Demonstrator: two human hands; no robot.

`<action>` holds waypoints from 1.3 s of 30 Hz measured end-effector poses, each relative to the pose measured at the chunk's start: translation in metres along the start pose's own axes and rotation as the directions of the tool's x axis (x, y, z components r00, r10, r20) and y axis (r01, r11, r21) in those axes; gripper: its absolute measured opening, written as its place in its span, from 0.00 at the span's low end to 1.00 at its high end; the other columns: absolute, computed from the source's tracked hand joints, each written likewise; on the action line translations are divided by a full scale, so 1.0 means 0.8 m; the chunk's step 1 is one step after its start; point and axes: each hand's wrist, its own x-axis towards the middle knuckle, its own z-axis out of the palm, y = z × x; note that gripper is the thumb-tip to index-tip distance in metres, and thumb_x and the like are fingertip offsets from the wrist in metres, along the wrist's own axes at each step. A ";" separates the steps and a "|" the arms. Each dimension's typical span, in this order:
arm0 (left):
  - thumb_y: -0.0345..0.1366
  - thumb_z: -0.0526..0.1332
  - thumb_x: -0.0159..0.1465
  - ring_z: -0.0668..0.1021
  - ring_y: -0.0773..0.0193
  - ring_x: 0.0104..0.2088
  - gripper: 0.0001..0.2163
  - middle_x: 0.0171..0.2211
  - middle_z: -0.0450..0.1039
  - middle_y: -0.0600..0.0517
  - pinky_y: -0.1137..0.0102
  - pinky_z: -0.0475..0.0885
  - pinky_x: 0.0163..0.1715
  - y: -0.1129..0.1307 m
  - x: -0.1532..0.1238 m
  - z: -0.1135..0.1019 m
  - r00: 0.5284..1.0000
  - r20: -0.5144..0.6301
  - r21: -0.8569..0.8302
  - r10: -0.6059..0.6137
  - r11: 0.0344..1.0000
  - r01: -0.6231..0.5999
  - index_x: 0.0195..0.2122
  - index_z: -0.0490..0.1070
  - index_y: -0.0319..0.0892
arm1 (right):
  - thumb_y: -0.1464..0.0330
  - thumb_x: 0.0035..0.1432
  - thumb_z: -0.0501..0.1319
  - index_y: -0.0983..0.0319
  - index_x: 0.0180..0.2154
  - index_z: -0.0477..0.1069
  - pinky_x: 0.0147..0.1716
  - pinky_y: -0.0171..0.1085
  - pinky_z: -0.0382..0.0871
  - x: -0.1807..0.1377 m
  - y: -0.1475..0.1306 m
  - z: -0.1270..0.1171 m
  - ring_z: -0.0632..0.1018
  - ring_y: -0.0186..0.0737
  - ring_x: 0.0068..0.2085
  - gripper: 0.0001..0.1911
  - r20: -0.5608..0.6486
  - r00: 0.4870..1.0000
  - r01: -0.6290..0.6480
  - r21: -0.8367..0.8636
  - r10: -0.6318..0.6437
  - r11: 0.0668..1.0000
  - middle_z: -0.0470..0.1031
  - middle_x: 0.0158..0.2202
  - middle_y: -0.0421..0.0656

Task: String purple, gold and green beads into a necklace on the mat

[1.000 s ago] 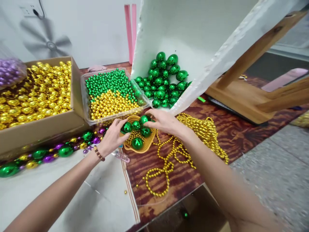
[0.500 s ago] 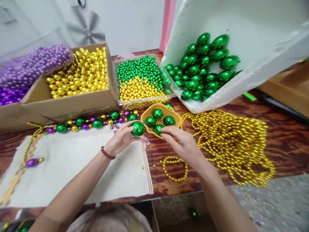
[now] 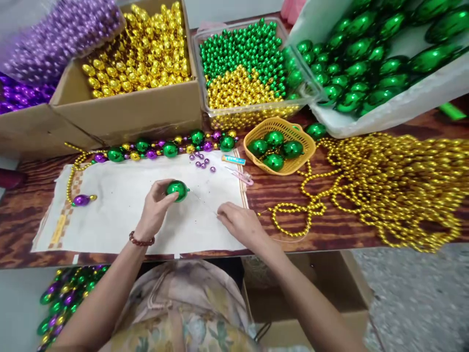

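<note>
Over the white cloth (image 3: 120, 215), my left hand (image 3: 156, 205) holds a large shiny green ball bead (image 3: 176, 190) between thumb and fingers. A small green bead shows at its right side. A thin straight strand (image 3: 201, 200) runs from there to my right hand (image 3: 240, 222), whose fingertips are pinched on its end. Whether it is a needle or a thread I cannot tell. Several small purple beads (image 3: 201, 164) lie loose on the cloth above. To the right, a yellow plastic basket (image 3: 307, 159) holds several large green beads.
A multicoloured bead string (image 3: 170, 149) lies along the cardboard box (image 3: 146, 110) of gold beads. Behind are a clear tub (image 3: 205, 100) and a white container (image 3: 351, 124) of green beads. Gold bead strands (image 3: 395, 190) cover the right side. Pink snips (image 3: 245, 177) lie near the basket.
Both hands have come away from the basket, back over the cloth. The green bead moved with my left hand; my right hand now pinches the thin strand. The camera view tilted down.
</note>
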 end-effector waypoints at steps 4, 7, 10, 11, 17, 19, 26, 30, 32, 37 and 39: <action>0.40 0.70 0.57 0.74 0.55 0.52 0.24 0.52 0.70 0.46 0.64 0.71 0.49 -0.010 -0.017 -0.006 0.968 0.149 0.231 0.200 0.945 -0.231 0.55 0.71 0.47 | 0.70 0.68 0.51 0.60 0.45 0.71 0.31 0.36 0.59 0.013 -0.025 0.002 0.80 0.43 0.41 0.11 0.077 0.986 -0.132 -0.199 0.149 0.971 0.76 0.46 0.45; 0.41 0.70 0.58 0.73 0.55 0.54 0.31 0.54 0.70 0.44 0.64 0.70 0.47 -0.010 -0.025 -0.009 0.935 0.178 0.353 0.308 0.866 -0.353 0.62 0.63 0.48 | 0.74 0.67 0.49 0.61 0.45 0.71 0.31 0.37 0.58 0.019 -0.039 0.002 0.81 0.44 0.41 0.13 0.084 0.966 -0.215 -0.263 0.244 0.941 0.77 0.46 0.46; 0.42 0.71 0.57 0.75 0.56 0.50 0.28 0.52 0.72 0.44 0.64 0.70 0.44 -0.006 -0.028 -0.014 0.914 0.172 0.405 0.367 0.820 -0.405 0.57 0.65 0.46 | 0.74 0.66 0.50 0.62 0.44 0.71 0.30 0.37 0.56 0.019 -0.044 0.002 0.81 0.45 0.42 0.13 0.074 0.955 -0.255 -0.293 0.288 0.921 0.78 0.46 0.47; 0.42 0.71 0.57 0.75 0.56 0.49 0.25 0.50 0.72 0.45 0.64 0.70 0.44 -0.004 -0.028 -0.015 0.904 0.180 0.406 0.386 0.808 -0.426 0.54 0.67 0.45 | 0.74 0.65 0.50 0.62 0.43 0.71 0.30 0.37 0.56 0.018 -0.043 0.002 0.81 0.45 0.41 0.12 0.064 0.955 -0.260 -0.291 0.290 0.921 0.78 0.45 0.47; 0.39 0.71 0.57 0.74 0.54 0.52 0.22 0.50 0.72 0.45 0.59 0.69 0.54 0.006 -0.026 -0.016 0.901 0.143 0.281 0.409 0.857 -0.433 0.53 0.74 0.49 | 0.73 0.63 0.53 0.59 0.38 0.73 0.28 0.34 0.58 0.002 -0.013 0.016 0.79 0.41 0.36 0.10 -0.136 0.978 -0.165 -0.038 0.159 0.985 0.80 0.37 0.44; 0.38 0.72 0.55 0.74 0.53 0.52 0.24 0.50 0.73 0.45 0.60 0.70 0.53 0.008 -0.025 -0.014 0.913 0.101 0.232 0.396 0.882 -0.409 0.54 0.74 0.50 | 0.72 0.61 0.54 0.59 0.35 0.73 0.29 0.34 0.62 -0.005 -0.004 0.022 0.78 0.40 0.33 0.10 -0.228 0.965 -0.105 0.102 0.126 0.989 0.80 0.35 0.43; 0.35 0.71 0.57 0.75 0.53 0.52 0.17 0.50 0.76 0.46 0.60 0.70 0.53 0.021 -0.015 -0.014 0.896 0.068 0.155 0.438 0.883 -0.443 0.49 0.78 0.51 | 0.63 0.59 0.61 0.61 0.33 0.74 0.26 0.34 0.70 -0.020 -0.034 0.046 0.75 0.37 0.24 0.09 -0.324 0.900 0.067 0.765 0.293 0.640 0.74 0.25 0.39; 0.35 0.71 0.57 0.75 0.54 0.52 0.17 0.50 0.76 0.47 0.62 0.70 0.53 0.030 -0.006 -0.017 0.905 0.011 0.082 0.425 0.902 -0.425 0.49 0.79 0.50 | 0.64 0.61 0.62 0.60 0.33 0.75 0.29 0.34 0.70 -0.023 -0.070 0.070 0.74 0.36 0.26 0.07 -0.380 0.882 0.185 0.823 0.279 0.536 0.71 0.25 0.38; 0.35 0.71 0.57 0.76 0.56 0.51 0.16 0.49 0.76 0.48 0.64 0.71 0.50 0.035 0.001 -0.019 0.926 -0.016 -0.009 0.378 0.926 -0.378 0.47 0.79 0.50 | 0.65 0.62 0.62 0.60 0.33 0.75 0.28 0.33 0.69 -0.024 -0.082 0.082 0.74 0.35 0.27 0.07 -0.402 0.880 0.225 0.823 0.254 0.521 0.70 0.26 0.38; 0.41 0.72 0.56 0.78 0.62 0.40 0.14 0.43 0.79 0.51 0.69 0.74 0.40 0.057 0.025 -0.023 0.977 -0.055 -0.320 0.206 0.923 -0.213 0.43 0.80 0.48 | 0.66 0.64 0.60 0.60 0.33 0.75 0.27 0.34 0.69 -0.024 -0.097 0.097 0.74 0.36 0.27 0.08 -0.410 0.890 0.250 0.806 0.200 0.536 0.70 0.27 0.40; 0.43 0.73 0.55 0.79 0.63 0.39 0.14 0.41 0.79 0.51 0.68 0.75 0.40 0.066 0.031 -0.023 0.985 -0.045 -0.410 0.166 0.896 -0.170 0.42 0.80 0.48 | 0.66 0.64 0.60 0.60 0.33 0.75 0.27 0.33 0.68 -0.022 -0.101 0.097 0.74 0.36 0.27 0.08 -0.415 0.892 0.256 0.790 0.179 0.557 0.70 0.27 0.39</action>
